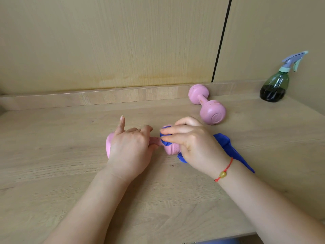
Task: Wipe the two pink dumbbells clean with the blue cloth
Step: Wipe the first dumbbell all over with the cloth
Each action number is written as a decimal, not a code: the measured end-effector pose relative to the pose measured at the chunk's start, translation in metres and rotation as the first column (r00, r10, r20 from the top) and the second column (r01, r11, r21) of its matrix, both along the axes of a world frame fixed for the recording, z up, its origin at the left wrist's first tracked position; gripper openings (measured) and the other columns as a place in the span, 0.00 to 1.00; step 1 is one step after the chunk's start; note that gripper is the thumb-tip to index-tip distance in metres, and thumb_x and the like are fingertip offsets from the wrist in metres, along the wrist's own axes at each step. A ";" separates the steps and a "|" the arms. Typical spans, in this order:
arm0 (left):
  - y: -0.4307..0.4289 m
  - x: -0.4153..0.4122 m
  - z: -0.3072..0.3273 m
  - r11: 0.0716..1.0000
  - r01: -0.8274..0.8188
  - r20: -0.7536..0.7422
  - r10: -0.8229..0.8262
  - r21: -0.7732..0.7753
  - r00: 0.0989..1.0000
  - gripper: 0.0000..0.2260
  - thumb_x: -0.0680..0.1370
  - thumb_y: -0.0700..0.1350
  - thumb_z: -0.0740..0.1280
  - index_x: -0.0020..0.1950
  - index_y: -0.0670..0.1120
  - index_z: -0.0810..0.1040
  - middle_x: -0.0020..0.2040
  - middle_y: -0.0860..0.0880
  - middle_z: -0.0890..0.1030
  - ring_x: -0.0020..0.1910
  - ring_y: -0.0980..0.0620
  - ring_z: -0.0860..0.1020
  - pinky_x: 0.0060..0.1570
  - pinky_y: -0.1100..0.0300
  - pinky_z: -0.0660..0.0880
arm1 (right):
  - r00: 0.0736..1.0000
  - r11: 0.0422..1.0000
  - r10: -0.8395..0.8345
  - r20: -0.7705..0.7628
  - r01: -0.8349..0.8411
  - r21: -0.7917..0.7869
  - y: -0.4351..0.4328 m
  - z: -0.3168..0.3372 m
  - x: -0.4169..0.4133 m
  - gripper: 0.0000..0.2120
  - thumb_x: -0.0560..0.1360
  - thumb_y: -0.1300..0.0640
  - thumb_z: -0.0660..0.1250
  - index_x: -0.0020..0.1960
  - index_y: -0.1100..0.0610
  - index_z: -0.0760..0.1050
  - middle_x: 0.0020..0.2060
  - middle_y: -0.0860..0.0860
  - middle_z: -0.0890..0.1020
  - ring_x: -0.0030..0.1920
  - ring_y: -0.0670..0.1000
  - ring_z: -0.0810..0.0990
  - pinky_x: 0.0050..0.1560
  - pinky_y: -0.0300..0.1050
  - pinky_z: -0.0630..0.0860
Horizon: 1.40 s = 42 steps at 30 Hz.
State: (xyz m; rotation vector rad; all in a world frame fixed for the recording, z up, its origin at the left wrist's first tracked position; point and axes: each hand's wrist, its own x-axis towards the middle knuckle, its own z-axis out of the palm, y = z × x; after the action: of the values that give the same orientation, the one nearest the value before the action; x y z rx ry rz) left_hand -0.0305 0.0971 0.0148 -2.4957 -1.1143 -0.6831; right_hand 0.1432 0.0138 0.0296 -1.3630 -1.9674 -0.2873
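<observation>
I get one wide-angle view, from the camera on the person's head. It faces forward and tilts down over the table [52, 173], toward the wall [123, 41] that fills the top of the frame. It sits close: both forearms enter from the bottom edge, and the left hand [129, 148], the right hand [193, 147], the dumbbell [171, 149] and the cloth [226, 143] fall near the centre. The second dumbbell [207, 104] lies further back to the right, and the bottle [275, 85] stands near the right edge. The table's near edge shows at bottom right.
</observation>
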 end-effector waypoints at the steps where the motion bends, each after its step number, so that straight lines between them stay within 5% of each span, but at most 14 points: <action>1: 0.000 0.000 0.001 1.000 -0.002 0.004 0.002 0.000 1.000 0.17 0.68 0.51 0.77 0.49 0.42 0.81 0.27 0.47 0.79 0.29 0.46 0.80 0.67 0.38 0.66 | 1.000 1.000 -0.010 -0.020 0.011 0.012 -0.003 -0.002 0.004 0.22 0.71 0.66 0.53 0.49 0.58 0.86 0.52 0.49 0.85 0.52 0.45 0.73 0.59 0.28 0.66; 5: -0.002 0.000 0.004 1.000 -0.008 0.013 0.008 -0.002 1.000 0.16 0.63 0.50 0.80 0.45 0.43 0.82 0.25 0.48 0.77 0.26 0.47 0.79 0.64 0.37 0.68 | 0.982 0.988 -0.152 -0.115 0.151 -0.018 -0.003 -0.001 0.019 0.24 0.66 0.72 0.57 0.50 0.57 0.86 0.51 0.50 0.85 0.49 0.56 0.80 0.57 0.36 0.71; 10: -0.003 0.000 0.004 1.000 0.021 0.029 -0.021 0.008 0.999 0.16 0.62 0.48 0.80 0.44 0.43 0.82 0.25 0.48 0.77 0.25 0.47 0.79 0.62 0.35 0.69 | 0.984 0.981 -0.176 -0.042 0.172 -0.085 0.015 0.008 0.005 0.27 0.68 0.58 0.49 0.48 0.57 0.86 0.49 0.50 0.86 0.48 0.56 0.80 0.52 0.44 0.78; 14: -0.001 0.000 0.002 1.000 0.020 0.025 -0.020 0.014 0.999 0.13 0.66 0.50 0.78 0.44 0.44 0.81 0.26 0.48 0.77 0.27 0.46 0.80 0.65 0.37 0.67 | 0.997 0.993 -0.077 -0.027 0.074 -0.090 0.017 0.007 -0.004 0.25 0.69 0.57 0.50 0.49 0.57 0.86 0.50 0.50 0.86 0.47 0.50 0.74 0.53 0.26 0.63; 17: 0.001 0.001 0.003 1.000 0.005 0.031 -0.006 0.022 1.000 0.11 0.69 0.52 0.72 0.43 0.45 0.81 0.25 0.48 0.77 0.26 0.46 0.79 0.66 0.38 0.67 | 0.986 0.970 -0.128 -0.105 0.103 -0.221 0.022 0.011 0.001 0.25 0.71 0.64 0.51 0.55 0.55 0.84 0.56 0.48 0.84 0.53 0.48 0.73 0.59 0.31 0.65; 22: -0.001 -0.001 0.001 1.000 0.016 0.021 -0.016 0.004 1.000 0.11 0.66 0.50 0.78 0.40 0.45 0.81 0.25 0.49 0.76 0.26 0.46 0.78 0.66 0.36 0.67 | 0.919 0.914 -0.290 -0.266 0.184 -0.361 0.021 0.014 0.004 0.25 0.72 0.73 0.57 0.60 0.54 0.82 0.63 0.48 0.80 0.66 0.47 0.75 0.69 0.38 0.66; 28: 0.000 -0.001 0.000 1.000 0.026 0.010 -0.026 0.018 1.000 0.11 0.66 0.49 0.78 0.40 0.45 0.80 0.27 0.51 0.78 0.28 0.47 0.79 0.65 0.34 0.66 | 0.830 0.908 -0.336 -0.444 0.162 -0.385 -0.005 0.000 0.004 0.24 0.77 0.72 0.56 0.64 0.54 0.78 0.64 0.48 0.78 0.65 0.45 0.75 0.58 0.19 0.62; 33: -0.001 0.000 0.002 0.999 0.037 -0.011 -0.036 0.039 0.999 0.10 0.66 0.47 0.78 0.38 0.44 0.81 0.27 0.50 0.78 0.28 0.46 0.79 0.63 0.31 0.69 | 0.813 0.904 -0.377 -0.444 0.218 -0.368 -0.033 -0.014 0.003 0.20 0.78 0.67 0.61 0.66 0.51 0.77 0.46 0.53 0.86 0.44 0.52 0.80 0.48 0.39 0.74; 38: 0.000 0.000 0.001 0.999 0.039 -0.015 -0.039 0.021 0.999 0.09 0.66 0.47 0.78 0.39 0.46 0.81 0.27 0.51 0.79 0.28 0.46 0.79 0.65 0.32 0.67 | 0.819 0.881 -0.403 -0.409 0.225 -0.416 -0.041 -0.009 0.009 0.17 0.78 0.67 0.61 0.62 0.54 0.80 0.48 0.50 0.86 0.45 0.44 0.78 0.48 0.28 0.71; 42: 0.000 -0.001 0.000 0.999 0.047 -0.012 -0.047 0.026 0.999 0.08 0.69 0.48 0.76 0.40 0.46 0.81 0.29 0.51 0.79 0.30 0.47 0.79 0.67 0.33 0.65 | 0.854 0.824 -0.443 -0.274 0.267 -0.500 -0.022 -0.008 0.018 0.17 0.77 0.68 0.58 0.57 0.59 0.82 0.43 0.59 0.85 0.46 0.59 0.80 0.50 0.48 0.74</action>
State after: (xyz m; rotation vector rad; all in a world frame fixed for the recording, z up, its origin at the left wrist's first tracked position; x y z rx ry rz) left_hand -0.0313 0.0972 0.0151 -2.5080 -1.0394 -0.6906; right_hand 0.1615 -0.0080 0.0215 -1.9304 -1.4824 0.2698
